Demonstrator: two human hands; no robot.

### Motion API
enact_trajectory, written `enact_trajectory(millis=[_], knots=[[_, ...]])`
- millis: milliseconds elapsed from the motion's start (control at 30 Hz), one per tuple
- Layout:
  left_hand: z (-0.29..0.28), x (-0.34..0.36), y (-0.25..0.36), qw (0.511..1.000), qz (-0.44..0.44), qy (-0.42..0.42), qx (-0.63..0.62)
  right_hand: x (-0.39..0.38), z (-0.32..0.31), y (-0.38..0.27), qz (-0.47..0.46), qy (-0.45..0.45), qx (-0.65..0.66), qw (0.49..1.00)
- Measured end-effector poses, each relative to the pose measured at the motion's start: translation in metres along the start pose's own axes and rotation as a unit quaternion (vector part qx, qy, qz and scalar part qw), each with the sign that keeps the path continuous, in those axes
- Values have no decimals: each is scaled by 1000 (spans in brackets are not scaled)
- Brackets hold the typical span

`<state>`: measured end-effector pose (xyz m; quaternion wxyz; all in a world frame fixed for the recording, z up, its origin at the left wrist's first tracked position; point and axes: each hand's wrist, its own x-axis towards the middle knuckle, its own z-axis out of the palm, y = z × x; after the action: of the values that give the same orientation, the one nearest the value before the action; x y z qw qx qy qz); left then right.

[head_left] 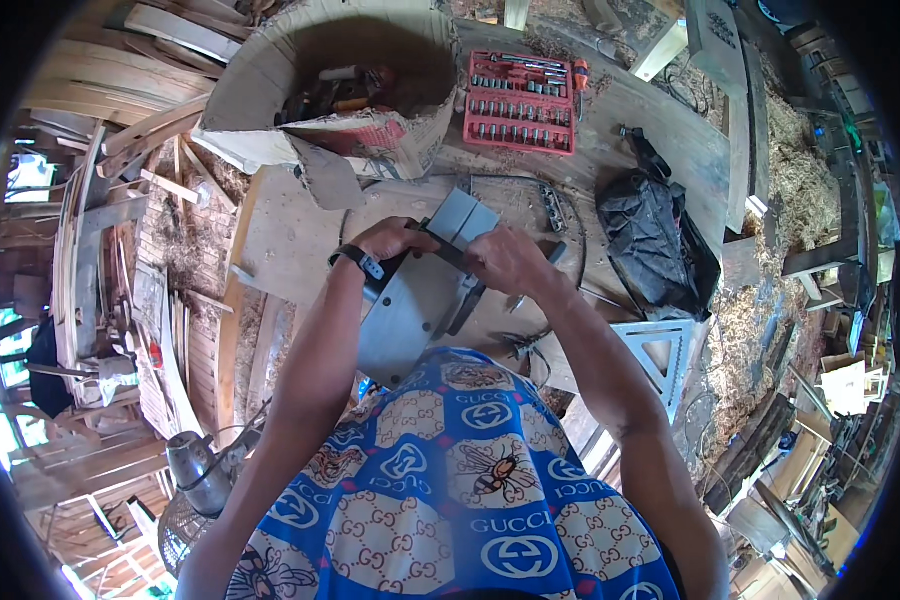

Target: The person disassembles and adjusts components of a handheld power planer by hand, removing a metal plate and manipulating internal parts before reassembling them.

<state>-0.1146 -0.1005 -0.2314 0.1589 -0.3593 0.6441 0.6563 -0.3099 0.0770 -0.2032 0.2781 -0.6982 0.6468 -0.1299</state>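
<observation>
A grey metal machine, which looks like an upturned power planer (402, 325), lies on the bench close to my body. It has a broad flat plate with screws and a smaller square plate beyond a dark gap. My left hand (395, 240), with a watch on its wrist, is closed on the machine's left side at that gap. On the right side, my right hand (510, 260) is closed with its knuckles up, against the gap's other end. Its fingers hide whatever they grip. Between both hands runs a dark strip, partly covered.
A torn cardboard box (400, 140) with tools inside stands at the far left. Beyond my hands lies a red socket set (520, 105). To the right are a black bag (655, 240) and a metal set square (660, 360). A cable (580, 240) curves across the workbench (290, 235).
</observation>
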Motion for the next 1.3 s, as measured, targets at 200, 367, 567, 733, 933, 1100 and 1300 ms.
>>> enact_trajectory(millis=[200,367,567,733,933,1100,1300], knots=[[-2,2,-6,1000,-6,8,19,-8,13,-2,-44,117,45,991],[-3,8,-20,999,31,20,30,-11,19,-12,-8,153,-11,988],[-1,13,-15,999,38,5,35,-10,13,-24,68,72,-47,994],[-3,18,-36,999,48,15,12,-6,-1,-41,112,-27,-44,992],[0,12,-21,998,54,18,41,-11,3,-35,36,-27,-105,993],[-5,16,-19,997,22,-5,75,-14,13,-37,122,40,-65,990],[-3,16,-24,999,29,-4,18,-14,9,-44,97,-2,-90,991]])
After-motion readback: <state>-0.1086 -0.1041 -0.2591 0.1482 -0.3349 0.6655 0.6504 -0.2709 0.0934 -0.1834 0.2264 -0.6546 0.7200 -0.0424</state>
